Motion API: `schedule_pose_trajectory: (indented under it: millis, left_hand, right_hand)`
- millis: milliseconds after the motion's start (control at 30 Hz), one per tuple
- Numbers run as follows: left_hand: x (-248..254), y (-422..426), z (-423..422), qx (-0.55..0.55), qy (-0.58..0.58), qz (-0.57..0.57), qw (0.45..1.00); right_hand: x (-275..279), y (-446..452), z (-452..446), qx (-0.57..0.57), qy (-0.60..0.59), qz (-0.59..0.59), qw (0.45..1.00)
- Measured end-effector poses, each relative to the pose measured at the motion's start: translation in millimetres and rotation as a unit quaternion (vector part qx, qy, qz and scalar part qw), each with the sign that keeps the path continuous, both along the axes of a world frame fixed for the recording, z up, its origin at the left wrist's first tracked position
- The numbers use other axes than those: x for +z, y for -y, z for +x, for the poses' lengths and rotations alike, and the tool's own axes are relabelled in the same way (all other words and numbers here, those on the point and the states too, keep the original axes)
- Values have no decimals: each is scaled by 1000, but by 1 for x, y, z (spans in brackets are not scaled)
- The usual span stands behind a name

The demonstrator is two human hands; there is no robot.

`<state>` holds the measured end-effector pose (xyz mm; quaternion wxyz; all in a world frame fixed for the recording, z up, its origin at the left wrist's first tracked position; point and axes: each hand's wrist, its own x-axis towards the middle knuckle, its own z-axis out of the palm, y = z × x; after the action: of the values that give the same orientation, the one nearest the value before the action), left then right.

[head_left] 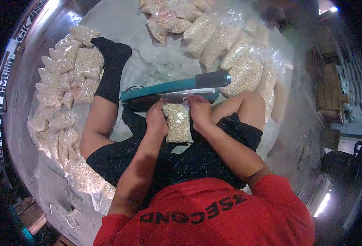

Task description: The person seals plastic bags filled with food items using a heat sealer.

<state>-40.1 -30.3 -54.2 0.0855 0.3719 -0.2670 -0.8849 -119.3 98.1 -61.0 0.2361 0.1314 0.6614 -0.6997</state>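
A small clear plastic bag of pale beans (178,126) hangs between my two hands, its top edge against the near side of a teal heat sealer (161,91). My left hand (157,119) pinches the bag's upper left corner. At the upper right corner, the fingers of my right hand (200,110) are closed on the plastic. The sealer's long arm is raised slightly, with its black handle (213,79) pointing right. Part of the bag's top edge is hard to make out against the sealer.
Filled small bags (72,71) lie heaped to the left, beside my outstretched leg. Larger bags of beans (240,74) stand ahead and to the right. Everything rests on a pale floor sheet (150,63). Wooden furniture (329,92) is at the far right.
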Motion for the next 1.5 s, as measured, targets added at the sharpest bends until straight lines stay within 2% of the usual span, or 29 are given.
schedule_pose_trajectory:
  millis: [67, 167, 300, 367, 467, 500, 633, 667, 733, 800, 900, 1000, 1133, 1233, 1367, 1500]
  left_hand:
    - [-2, 0, 2, -6, 0, 0, 1000]
    - [-10, 2, 1, 6, -20, 41, 999]
    - [-2, 1, 1, 19, -11, -13, 1000]
    - [4, -2, 3, 4, -9, -21, 1000]
    - [2, -2, 4, 15, -20, -20, 999]
    - [0, -2, 5, 17, -12, -17, 1000]
    - [-8, 0, 2, 31, -5, -40, 999]
    - [-12, 0, 2, 30, -5, -40, 999]
    - [-12, 0, 0, 30, -12, -49, 998]
    - [-8, -1, 1, 26, -17, -40, 999]
    - [-3, -1, 1, 20, -28, -26, 999]
    - [-5, 0, 3, 8, -27, -32, 999]
    - [-6, 1, 3, 4, -11, -52, 999]
    - [-2, -1, 1, 3, 4, -41, 999]
    - [-20, 3, 2, 9, -24, -42, 999]
    - [1, -2, 2, 17, 5, -64, 998]
  right_hand:
    - [-1, -2, 0, 34, -32, 65, 997]
    - [-23, -1, -1, 11, -59, 79, 995]
    - [8, -2, 7, -16, -50, 51, 997]
    - [13, -5, 7, 11, -27, 25, 999]
    - [-12, -8, 0, 41, -47, 88, 994]
    - [7, -4, 4, 22, -33, 56, 998]
    - [-14, -6, 3, 15, -43, 27, 999]
    - [-18, -9, 4, 40, -125, 56, 990]
    - [-4, -8, 4, 64, -205, 86, 973]
    - [10, -6, 3, 37, -36, 92, 994]
    - [-2, -5, 2, 27, -88, 75, 993]
    - [5, -5, 4, 30, -101, 96, 990]
    - [-17, -5, 2, 26, -102, 117, 988]
    - [-23, -3, 0, 9, -132, 58, 990]
    - [-10, -3, -1, 29, -100, 106, 989]
    - [17, -10, 6, 22, -36, 94, 995]
